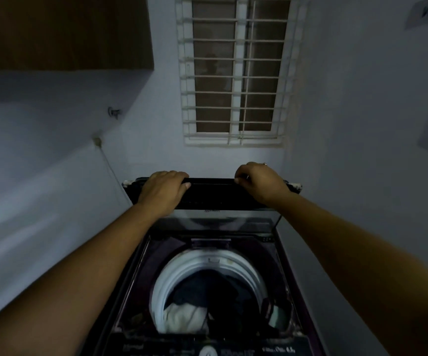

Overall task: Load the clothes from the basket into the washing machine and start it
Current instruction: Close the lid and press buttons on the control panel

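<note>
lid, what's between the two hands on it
In the head view, only the bare edge of the lid lies between left hand and right hand.

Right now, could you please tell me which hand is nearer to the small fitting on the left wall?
Left. The left hand grips the edge of the raised lid, below and right of the fitting; the right hand grips the same edge farther right.

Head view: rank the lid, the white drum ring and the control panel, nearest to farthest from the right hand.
1. Lid: raised at the back, its top edge gripped by the right hand.
2. White drum ring: below the hand, mid-machine.
3. Control panel: front edge, at the frame's bottom.
</note>
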Tool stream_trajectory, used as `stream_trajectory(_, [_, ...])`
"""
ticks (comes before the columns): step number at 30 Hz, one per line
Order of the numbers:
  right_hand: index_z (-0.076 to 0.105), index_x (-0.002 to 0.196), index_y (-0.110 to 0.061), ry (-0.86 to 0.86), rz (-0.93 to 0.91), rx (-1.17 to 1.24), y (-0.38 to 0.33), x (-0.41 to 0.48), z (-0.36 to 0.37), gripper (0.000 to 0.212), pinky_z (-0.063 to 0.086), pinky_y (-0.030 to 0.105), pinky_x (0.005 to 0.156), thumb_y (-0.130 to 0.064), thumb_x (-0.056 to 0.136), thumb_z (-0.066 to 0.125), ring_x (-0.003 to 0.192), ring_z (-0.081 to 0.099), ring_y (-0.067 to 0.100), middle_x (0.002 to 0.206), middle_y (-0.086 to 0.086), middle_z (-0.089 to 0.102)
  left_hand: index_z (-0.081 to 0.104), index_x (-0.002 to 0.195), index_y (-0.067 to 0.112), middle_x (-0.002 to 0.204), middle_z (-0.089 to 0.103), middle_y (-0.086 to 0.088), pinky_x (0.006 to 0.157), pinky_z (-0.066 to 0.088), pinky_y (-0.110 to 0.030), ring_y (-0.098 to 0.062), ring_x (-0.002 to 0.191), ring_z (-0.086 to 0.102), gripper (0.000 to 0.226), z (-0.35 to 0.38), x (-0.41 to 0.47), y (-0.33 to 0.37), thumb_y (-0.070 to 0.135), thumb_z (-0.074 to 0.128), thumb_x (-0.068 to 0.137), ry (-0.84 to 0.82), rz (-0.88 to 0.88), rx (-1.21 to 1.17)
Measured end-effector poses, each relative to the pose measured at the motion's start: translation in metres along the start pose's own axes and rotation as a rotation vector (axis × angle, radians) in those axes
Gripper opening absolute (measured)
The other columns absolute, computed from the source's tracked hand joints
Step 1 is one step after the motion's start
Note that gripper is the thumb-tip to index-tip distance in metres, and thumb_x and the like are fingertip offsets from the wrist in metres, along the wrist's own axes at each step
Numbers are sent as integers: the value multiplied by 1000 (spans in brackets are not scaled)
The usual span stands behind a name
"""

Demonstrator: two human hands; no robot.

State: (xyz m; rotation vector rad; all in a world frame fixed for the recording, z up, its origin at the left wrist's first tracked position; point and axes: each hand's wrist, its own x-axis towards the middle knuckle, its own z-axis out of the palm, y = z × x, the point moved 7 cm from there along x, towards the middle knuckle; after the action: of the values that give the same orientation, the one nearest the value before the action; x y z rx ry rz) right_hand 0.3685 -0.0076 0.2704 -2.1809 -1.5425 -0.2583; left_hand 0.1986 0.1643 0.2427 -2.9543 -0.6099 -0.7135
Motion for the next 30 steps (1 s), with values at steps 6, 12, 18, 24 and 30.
stream_trajectory(6, [69, 112, -24, -253, -14, 109, -6, -59, 18, 26, 54, 35, 86, -44, 100, 57, 96, 64, 14, 110, -2, 72, 60, 127, 35, 121, 68, 9, 86, 52, -36, -15, 104, 63, 44, 10, -52, 16, 55, 27, 105, -173, 111, -30])
stream_trajectory(12, [62, 127, -24, -468, 29, 110, -10, -115, 52, 46, 52, 36, 94, -58, 98, 52, 107, 63, 18, 121, 0, 68, 51, 141, 40, 136, 63, 10, 96, 52, -35, -13, 116, 61, 67, 38, -102, 24, 78, 24, 93, -429, 146, -99])
stream_trajectory(18, [55, 135, -23, -601, 21, 74, -10, -157, 87, 61, 47, 30, 90, -68, 94, 48, 107, 60, 16, 124, 0, 63, 37, 153, 30, 153, 48, 1, 103, 35, -21, -16, 135, 49, 81, 67, -144, 31, 80, 33, 90, -571, 196, -133])
stream_trajectory(24, [32, 153, -25, -757, -2, -136, -6, -196, 135, 89, 45, 47, 109, -82, 86, 42, 133, 49, 33, 150, 14, 45, 24, 157, 29, 156, 38, -3, 114, 35, -41, -23, 140, 39, 100, 108, -187, 32, 89, 36, 79, -736, 159, 11])
stream_trajectory(30, [31, 151, -25, -702, -19, -188, -3, -217, 164, 95, 38, 52, 110, -84, 79, 50, 131, 50, 33, 147, 15, 48, 22, 157, 28, 150, 39, -2, 110, 32, -41, -22, 134, 39, 101, 137, -215, 37, 89, 38, 78, -688, 179, 46])
